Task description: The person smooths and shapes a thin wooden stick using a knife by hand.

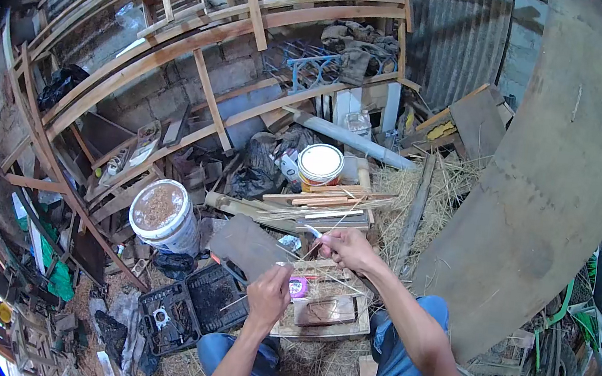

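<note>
Messy shed (pixel 187 76) on my feed: right hand (pixel 348 249) pinching a slim, pale-ended piece (pixel 314 232); left hand (pixel 269 295) curled, can't tell its grip.

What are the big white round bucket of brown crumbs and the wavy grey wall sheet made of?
The big white round bucket looks like slightly shiny plastic: its rim is thick and smooth. The wavy grey wall sheet seems to be dull metal, judging by its even ridges, but I can't be sure.

And here we're in a cluttered workshop: timber frames (pixel 159 58), open toolbox (pixel 188 308), buckets, wood strips (pixel 330 197), straw-strewn floor.
</note>
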Demonstrator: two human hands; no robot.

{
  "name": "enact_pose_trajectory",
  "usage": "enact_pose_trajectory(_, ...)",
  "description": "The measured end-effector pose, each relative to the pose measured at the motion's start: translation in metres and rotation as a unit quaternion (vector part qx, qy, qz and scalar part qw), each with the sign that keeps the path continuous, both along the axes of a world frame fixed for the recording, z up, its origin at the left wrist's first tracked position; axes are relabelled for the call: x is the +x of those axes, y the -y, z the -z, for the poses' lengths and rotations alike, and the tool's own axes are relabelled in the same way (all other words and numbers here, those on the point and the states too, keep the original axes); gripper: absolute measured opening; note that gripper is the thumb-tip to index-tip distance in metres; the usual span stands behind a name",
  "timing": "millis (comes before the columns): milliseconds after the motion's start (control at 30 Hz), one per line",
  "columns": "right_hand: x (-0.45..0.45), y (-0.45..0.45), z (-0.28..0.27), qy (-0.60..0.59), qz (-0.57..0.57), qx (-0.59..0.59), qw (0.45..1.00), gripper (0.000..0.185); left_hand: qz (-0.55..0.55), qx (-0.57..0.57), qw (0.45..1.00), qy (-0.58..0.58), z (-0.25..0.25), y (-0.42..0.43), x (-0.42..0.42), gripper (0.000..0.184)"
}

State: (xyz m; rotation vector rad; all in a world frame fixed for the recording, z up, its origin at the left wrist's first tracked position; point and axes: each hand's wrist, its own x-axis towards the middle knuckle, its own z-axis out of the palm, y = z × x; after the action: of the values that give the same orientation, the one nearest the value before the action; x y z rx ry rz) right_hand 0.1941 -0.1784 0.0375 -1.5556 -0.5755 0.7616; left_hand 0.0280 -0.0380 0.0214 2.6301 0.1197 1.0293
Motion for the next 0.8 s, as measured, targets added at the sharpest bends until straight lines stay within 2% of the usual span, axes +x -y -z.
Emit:
enact_pose_trajectory(33, 0.001, 0.001, -0.003, 0.0, -0.001, 0.0, 1.0, 0.02, 0.002, 0.0, 1.0, 0.001, 0.0, -0.001, -0.002, 0.013)
enact_pose_trajectory(100, 0.01, 0.009, -0.013, 0.037, 0.076, -0.053, 0.995, 0.019, 0.003, -0.002, 1.0, 0.002, 0.0, -0.005, -0.005, 0.014)
enact_pose_trajectory(133, 0.02, 0.012, -0.013, 0.006, 0.119, -0.042, 0.992, 0.018, 0.007, -0.01, 1.0, -0.008, 0.001, -0.009, -0.009, 0.015)
enact_pose_trajectory(167, 0.038, 0.019, -0.002, -0.021, 0.091, 0.005, 0.996, 0.021, 0.01, -0.017, 1.0, -0.015, 0.001, -0.011, -0.012, 0.016)
enact_pose_trajectory(333, 0.044, 0.02, -0.001, -0.036, 0.102, 0.021, 0.994, 0.021, 0.016, -0.031, 0.999, -0.021, 0.004, -0.01, -0.011, 0.016)
enact_pose_trajectory(467, 0.044, 0.021, 0.0, -0.038, 0.084, 0.008, 0.996, 0.018, 0.014, -0.04, 0.999, -0.015, 0.005, -0.014, -0.008, 0.013)
enact_pose_trajectory(533, 0.027, 0.013, 0.004, -0.002, 0.099, -0.042, 0.994, 0.018, 0.006, -0.04, 0.999, -0.01, 0.004, -0.015, -0.007, 0.01)
enact_pose_trajectory(567, 0.011, 0.008, 0.003, -0.035, 0.08, -0.024, 0.996, 0.019, -0.006, -0.04, 0.999, -0.008, 0.004, -0.016, -0.006, 0.008)
enact_pose_trajectory(667, -0.029, -0.012, 0.013, -0.02, -0.006, -0.02, 1.0, 0.022, 0.008, -0.041, 0.999, -0.001, 0.007, -0.013, 0.001, 0.009)
enact_pose_trajectory(700, -0.034, -0.011, 0.007, -0.082, -0.049, 0.049, 0.994, 0.023, 0.005, -0.045, 0.999, -0.006, 0.008, -0.012, 0.002, 0.012)
enact_pose_trajectory(767, -0.022, -0.002, -0.015, -0.004, 0.045, -0.064, 0.997, 0.019, 0.014, -0.056, 0.998, -0.023, 0.005, -0.016, -0.004, 0.013)
enact_pose_trajectory(800, 0.013, 0.006, 0.01, 0.031, 0.126, -0.002, 0.992, 0.017, -0.006, -0.046, 0.999, -0.014, 0.008, -0.026, -0.012, 0.014)
